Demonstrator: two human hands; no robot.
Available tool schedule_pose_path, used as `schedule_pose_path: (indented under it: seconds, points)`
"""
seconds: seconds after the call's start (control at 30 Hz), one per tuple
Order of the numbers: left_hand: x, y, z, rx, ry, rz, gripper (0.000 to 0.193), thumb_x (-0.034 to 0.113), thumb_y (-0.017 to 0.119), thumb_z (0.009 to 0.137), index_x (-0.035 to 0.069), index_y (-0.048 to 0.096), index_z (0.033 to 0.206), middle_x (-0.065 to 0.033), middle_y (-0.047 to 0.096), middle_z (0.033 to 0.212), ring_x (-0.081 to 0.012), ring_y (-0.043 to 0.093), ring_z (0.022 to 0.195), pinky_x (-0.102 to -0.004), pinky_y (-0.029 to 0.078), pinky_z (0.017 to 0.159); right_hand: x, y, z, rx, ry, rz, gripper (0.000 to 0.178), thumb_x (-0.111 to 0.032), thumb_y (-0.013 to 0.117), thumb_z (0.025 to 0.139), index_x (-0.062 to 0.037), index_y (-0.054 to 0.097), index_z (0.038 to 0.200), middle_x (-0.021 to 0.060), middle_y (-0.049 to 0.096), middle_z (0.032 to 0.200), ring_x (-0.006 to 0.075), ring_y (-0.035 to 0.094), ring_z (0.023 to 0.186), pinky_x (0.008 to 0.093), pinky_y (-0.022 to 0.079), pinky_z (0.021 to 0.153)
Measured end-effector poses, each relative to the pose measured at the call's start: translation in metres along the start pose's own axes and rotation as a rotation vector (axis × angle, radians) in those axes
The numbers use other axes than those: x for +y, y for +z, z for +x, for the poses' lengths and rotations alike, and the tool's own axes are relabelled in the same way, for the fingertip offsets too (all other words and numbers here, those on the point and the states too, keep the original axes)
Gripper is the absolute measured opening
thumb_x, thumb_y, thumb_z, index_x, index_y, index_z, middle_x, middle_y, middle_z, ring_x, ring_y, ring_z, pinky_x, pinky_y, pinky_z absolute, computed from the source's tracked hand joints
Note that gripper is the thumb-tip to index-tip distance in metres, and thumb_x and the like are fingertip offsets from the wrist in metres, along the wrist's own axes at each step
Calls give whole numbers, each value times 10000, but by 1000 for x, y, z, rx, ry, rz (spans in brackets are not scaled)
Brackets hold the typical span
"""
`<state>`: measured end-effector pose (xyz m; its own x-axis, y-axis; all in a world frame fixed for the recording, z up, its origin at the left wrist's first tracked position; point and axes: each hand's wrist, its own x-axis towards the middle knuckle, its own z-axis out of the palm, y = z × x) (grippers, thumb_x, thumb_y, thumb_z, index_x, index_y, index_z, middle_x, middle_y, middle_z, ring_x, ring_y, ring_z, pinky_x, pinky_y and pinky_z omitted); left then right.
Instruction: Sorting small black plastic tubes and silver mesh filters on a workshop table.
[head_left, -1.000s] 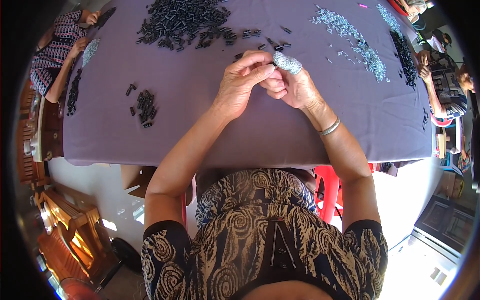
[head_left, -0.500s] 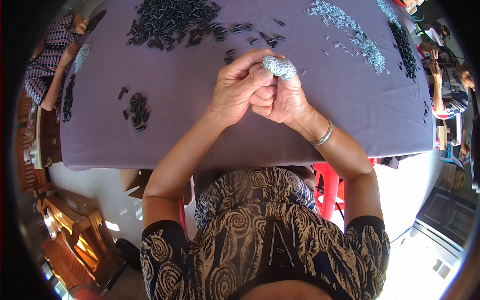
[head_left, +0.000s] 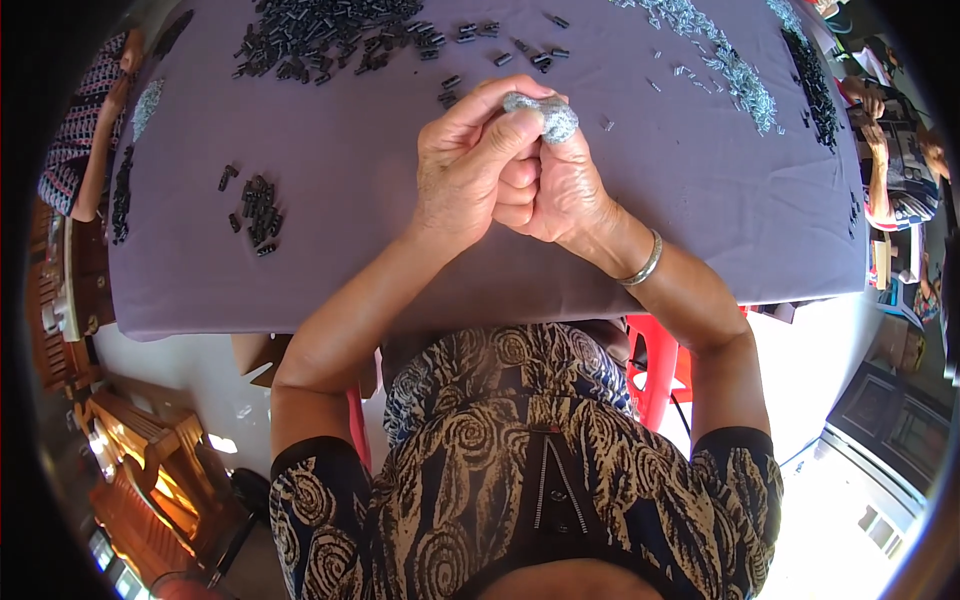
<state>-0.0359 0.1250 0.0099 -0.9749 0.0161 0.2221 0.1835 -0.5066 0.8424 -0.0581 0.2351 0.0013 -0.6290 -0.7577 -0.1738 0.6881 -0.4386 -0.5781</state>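
My left hand and my right hand are pressed together above a purple-grey tablecloth, fingers curled in. A finger of my right hand wears a grey wrapping at its tip, and my left thumb and forefinger close over it. Whatever lies between the fingers is hidden. A silver bangle sits on my right wrist. Loose small black parts lie on the cloth just beyond my hands.
A big heap of small black parts lies at the far left, a small heap to my left, and silver parts at the far right. Other people sit at the left and right table ends. A red stool stands below.
My hands have drawn tighter together, and my left thumb now lies over the wrapped fingertip. The view has tipped a little, so the heaps sit higher in the picture.
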Motion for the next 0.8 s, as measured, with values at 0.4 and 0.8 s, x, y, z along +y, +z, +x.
schedule_pose_path:
  seconds: [0.4,0.8]
  points:
    - [-1,-15,3,-9,123,271,147,35,621,841,-1,641,982,-38,566,1009,-86,552,858,-212,467,755,-9,-1,2,41,-17,30,450,-535,530,814,-168,391,594,-88,203,502,54,199,431,216,142,382]
    - [86,-100,-42,148,239,1198,133,23,670,774,-18,640,897,-74,591,821,-156,581,748,-239,453,680,-44,-23,6,350,-504,-453,474,-447,459,924,-124,311,610,-42,244,568,52,202,473,214,153,401]
